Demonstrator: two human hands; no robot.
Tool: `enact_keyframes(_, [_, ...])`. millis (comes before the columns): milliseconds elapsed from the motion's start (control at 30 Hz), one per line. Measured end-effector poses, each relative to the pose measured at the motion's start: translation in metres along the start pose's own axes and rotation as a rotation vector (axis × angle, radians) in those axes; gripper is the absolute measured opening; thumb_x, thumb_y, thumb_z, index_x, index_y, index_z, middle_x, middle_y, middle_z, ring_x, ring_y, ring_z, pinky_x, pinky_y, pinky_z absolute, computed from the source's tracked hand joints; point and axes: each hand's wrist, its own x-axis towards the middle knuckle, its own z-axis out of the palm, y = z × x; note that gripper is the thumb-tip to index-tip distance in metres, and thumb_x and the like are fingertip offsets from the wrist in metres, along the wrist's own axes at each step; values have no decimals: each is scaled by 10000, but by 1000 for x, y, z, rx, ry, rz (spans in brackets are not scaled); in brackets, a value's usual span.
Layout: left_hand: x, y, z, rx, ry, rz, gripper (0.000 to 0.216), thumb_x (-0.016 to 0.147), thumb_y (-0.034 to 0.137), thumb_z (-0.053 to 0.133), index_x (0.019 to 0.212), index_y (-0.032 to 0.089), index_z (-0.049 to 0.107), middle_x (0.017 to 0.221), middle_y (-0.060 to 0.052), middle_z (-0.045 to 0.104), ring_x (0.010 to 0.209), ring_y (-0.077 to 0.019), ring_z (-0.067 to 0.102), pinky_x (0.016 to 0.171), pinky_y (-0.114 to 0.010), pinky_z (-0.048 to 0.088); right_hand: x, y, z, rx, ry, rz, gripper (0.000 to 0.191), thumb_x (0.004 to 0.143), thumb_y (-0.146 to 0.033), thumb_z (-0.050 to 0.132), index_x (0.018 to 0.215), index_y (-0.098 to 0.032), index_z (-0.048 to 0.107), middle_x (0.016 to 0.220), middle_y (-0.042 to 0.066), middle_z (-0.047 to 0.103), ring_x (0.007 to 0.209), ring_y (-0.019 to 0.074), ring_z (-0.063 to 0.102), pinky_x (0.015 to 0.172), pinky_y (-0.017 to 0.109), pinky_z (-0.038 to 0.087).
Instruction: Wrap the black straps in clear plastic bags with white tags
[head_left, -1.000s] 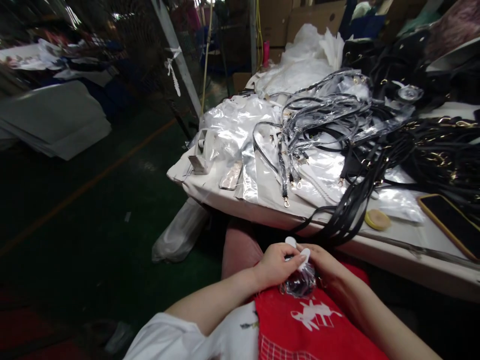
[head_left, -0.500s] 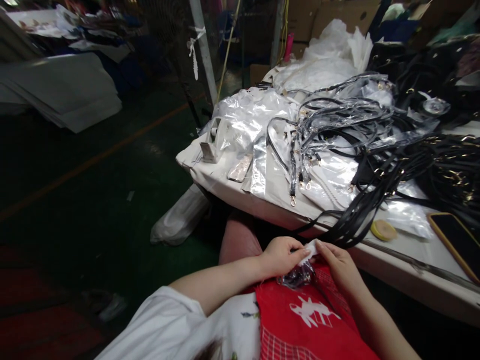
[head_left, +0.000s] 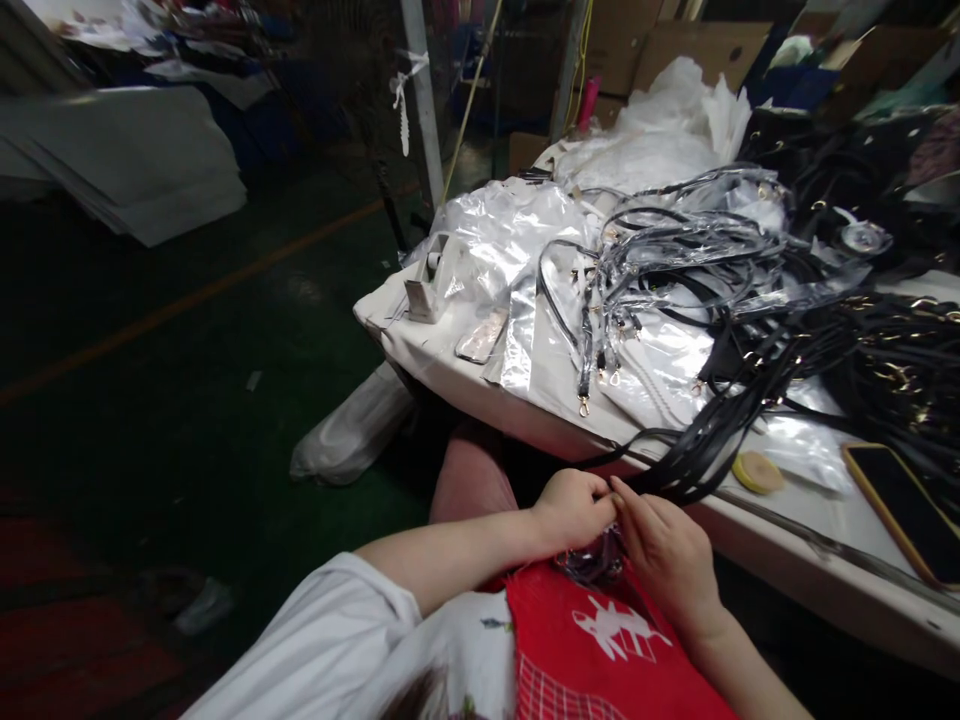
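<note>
My left hand (head_left: pixel 573 511) and my right hand (head_left: pixel 666 553) meet in my lap, just below the table's front edge. Both are closed, fingertips pinched together on a small clear plastic packet (head_left: pixel 592 562) that holds something dark. The packet rests on a red cloth (head_left: pixel 600 640) with a white print across my lap. Black straps (head_left: pixel 694 460) hang off the table edge right above my hands.
The white-covered table (head_left: pixel 795 545) carries a heap of black straps with gold clasps (head_left: pixel 885 350), clear plastic bags (head_left: pixel 510 230), white tissue (head_left: pixel 660 130), a yellow tape roll (head_left: pixel 757 471), a phone (head_left: pixel 904 510) and a small stand (head_left: pixel 421 300). A green floor with a bagged bundle (head_left: pixel 352 430) lies left.
The white tab seen between my fingers a second ago is now hidden by my closed fingertips. My hands shifted slightly up and right in view as my head turned.
</note>
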Motion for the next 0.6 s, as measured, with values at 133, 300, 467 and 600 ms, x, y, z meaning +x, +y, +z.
enact_keyframes(133, [-1, 4, -1, -51, 19, -16, 428, 878, 437, 523, 709, 110, 741, 606, -32, 656, 571, -127, 524, 519, -237, 312, 7, 7, -11, 275, 14, 194, 376, 962, -412, 448, 1135, -188, 696, 813, 78, 723, 736, 216, 672, 733, 326, 530])
enact_keyframes(300, [0, 9, -3, -15, 53, 19, 500, 905, 509, 488, 727, 114, 737, 627, -34, 664, 566, -120, 518, 515, -235, 308, 25, 8, -17, 714, -158, 499, 403, 864, -568, 566, 797, -186, 676, 700, 39, 676, 663, 201, 634, 624, 280, 518])
enact_keyframes(467, [3, 13, -9, 99, 4, 120, 500, 953, 442, 430, 608, 143, 634, 593, -23, 609, 557, -117, 491, 530, -246, 304, 24, 2, -12, 644, -62, 547, 427, 854, -573, 570, 674, -190, 630, 623, 17, 624, 588, 178, 573, 550, 259, 454])
enact_keyframes(600, [6, 17, -11, 65, 20, 110, 416, 986, 370, 354, 746, 161, 621, 694, -37, 651, 623, -143, 560, 591, -244, 375, 16, 2, -14, 308, 111, 465, 401, 903, -518, 529, 718, -190, 668, 594, 17, 623, 564, 169, 555, 547, 258, 407])
